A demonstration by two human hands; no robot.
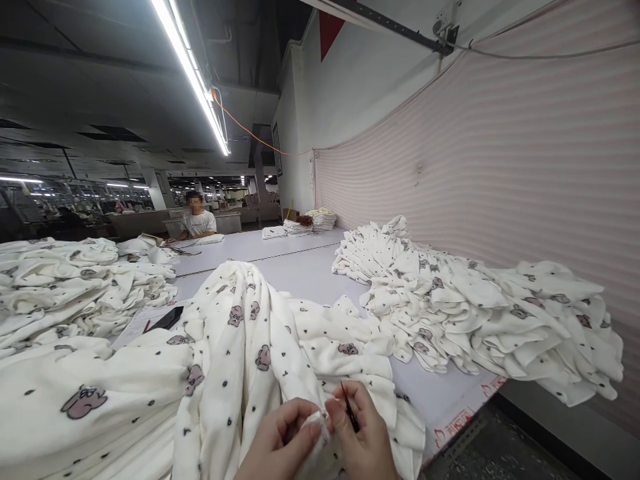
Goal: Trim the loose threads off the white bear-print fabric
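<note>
A white plush fabric (215,373), printed with purple-grey cartoon animals and small dark marks, lies heaped across the table in front of me. My left hand (285,437) is closed, pinching an edge of this fabric between thumb and fingers. Close beside it, my right hand (367,433) is closed around a slim dark pointed tool (351,410), its tip pointing up and away. The right thumb and fingertips meet at the same fabric edge; whether they grip it too, I cannot tell. The tool's lower end is hidden in the palm.
Heaps of the same fabric lie at the right (450,307) and at the left (75,287). A black flat item (167,319) rests on paper. Farther back are folded stacks (320,219) and a seated person (199,221). The table edge (465,417) runs along the right.
</note>
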